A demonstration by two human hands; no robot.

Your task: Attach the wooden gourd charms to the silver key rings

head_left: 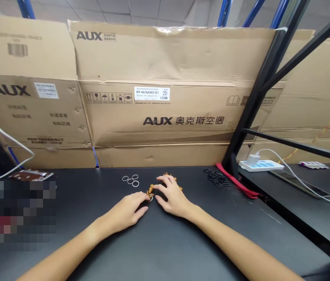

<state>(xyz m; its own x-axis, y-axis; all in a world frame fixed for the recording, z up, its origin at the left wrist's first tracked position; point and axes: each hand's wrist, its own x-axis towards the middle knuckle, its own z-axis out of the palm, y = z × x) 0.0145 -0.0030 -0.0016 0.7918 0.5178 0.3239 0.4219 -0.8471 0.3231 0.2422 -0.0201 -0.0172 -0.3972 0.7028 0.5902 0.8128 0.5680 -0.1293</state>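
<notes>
**Flattened AUX cartons behind a black bench, two hands meeting over a bead strand**

Flattened cardboard AUX cartons (153,86) stand along the far edge of the black bench (159,253), backed by blue rack beams (225,11) and crossed at the right by a black steel upright (258,89). Beyond the bench's right edge, a lower shelf (305,175) carries a white power strip (260,166) with a white cable (299,181) and a smartphone (299,183). Near the far right corner lies a red strap (236,179), beside a heap of small black rings (217,178). A foil packet (32,175) sits toward the far left corner, and the near-left area is blurred out.

At mid-bench, a strand of amber beads (167,181) runs from the left hand (124,212) under the right hand (173,197). The left hand curls at the strand's near end, beside a small metal ring (151,198); whether it grips is unclear. The right hand is half open, its fingers spread across the beads. Pale rings (131,180) lie just beyond. The risk seems to be slippage: a loosened strand could shed beads, and a careless sweep could scatter the rings across the smooth bench.
</notes>
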